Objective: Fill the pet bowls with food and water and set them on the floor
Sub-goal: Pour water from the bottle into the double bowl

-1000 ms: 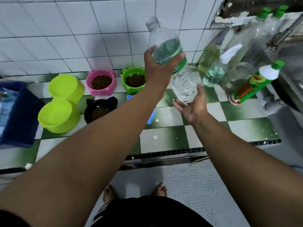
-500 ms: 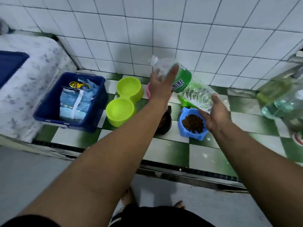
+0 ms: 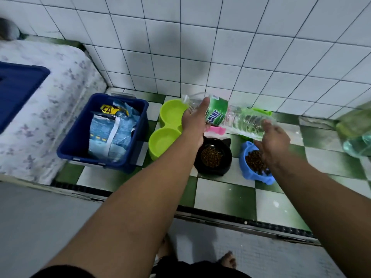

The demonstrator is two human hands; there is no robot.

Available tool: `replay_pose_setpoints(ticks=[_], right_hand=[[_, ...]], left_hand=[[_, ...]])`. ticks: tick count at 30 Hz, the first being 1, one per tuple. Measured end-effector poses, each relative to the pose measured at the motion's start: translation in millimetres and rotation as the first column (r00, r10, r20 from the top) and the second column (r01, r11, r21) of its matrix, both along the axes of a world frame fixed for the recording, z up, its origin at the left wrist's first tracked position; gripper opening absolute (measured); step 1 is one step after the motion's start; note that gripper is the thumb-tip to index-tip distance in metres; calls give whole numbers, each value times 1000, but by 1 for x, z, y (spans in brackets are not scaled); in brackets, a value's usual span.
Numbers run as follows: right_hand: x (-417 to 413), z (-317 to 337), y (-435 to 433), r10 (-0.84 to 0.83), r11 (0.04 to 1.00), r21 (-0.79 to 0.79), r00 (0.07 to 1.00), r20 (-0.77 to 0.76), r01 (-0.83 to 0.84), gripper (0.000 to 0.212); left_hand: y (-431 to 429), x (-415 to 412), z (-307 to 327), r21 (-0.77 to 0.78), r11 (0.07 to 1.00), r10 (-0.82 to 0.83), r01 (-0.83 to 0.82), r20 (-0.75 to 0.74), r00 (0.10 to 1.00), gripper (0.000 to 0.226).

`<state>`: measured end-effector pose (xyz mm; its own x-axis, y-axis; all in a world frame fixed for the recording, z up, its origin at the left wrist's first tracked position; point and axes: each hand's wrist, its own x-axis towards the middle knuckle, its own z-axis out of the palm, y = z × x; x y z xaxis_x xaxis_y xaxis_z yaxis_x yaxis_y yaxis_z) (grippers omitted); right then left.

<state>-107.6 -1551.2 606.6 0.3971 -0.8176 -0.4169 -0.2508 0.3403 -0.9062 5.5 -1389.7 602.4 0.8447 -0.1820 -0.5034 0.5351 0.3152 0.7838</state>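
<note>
The water bottle (image 3: pixel 241 119) is up in the air over the bowls, and both hands hold it. The left hand (image 3: pixel 195 121) has its fingers and thumb wrapped around the bottle by the green label near the neck, and the right hand (image 3: pixel 275 141) cups the bottom end with its fingers bent under it. The bottle lies almost flat, long way going left to right, and its open mouth points left, over the far cup of the lime double bowl (image 3: pixel 155 152).
</note>
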Motion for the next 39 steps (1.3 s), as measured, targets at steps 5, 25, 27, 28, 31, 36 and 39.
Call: replay_pose_setpoints(ticks=[5, 25, 27, 28, 31, 36, 39], right_hand=[[8, -5, 5, -11, 1000, -26, 1000, -12, 11, 37], [11, -20, 0, -12, 988, -154, 998, -55, 3, 68], [11, -18, 1, -16, 986, -168, 998, -57, 7, 68], [11, -16, 2, -15, 985, -171, 998, -63, 4, 68], [11, -14, 3, -8, 980, -200, 997, -80, -8, 68], [9, -12, 4, -8, 942, -334, 991, -134, -38, 69], [8, -13, 3, -3, 916, -396, 985, -174, -67, 68]], left_hand=[[6, 12, -12, 4, 999, -31, 32, -51, 998, 67], [6, 32, -38, 18, 988, -149, 156, -196, 969, 63], [6, 33, -38, 15, 988, -148, 154, -200, 969, 63], [6, 33, -39, 12, 988, -147, 153, -204, 968, 62], [4, 33, -39, -6, 989, -147, 150, -213, 966, 60], [4, 31, -39, -17, 991, -135, 135, -221, 966, 65], [4, 30, -39, -12, 990, -140, 141, -221, 965, 65]])
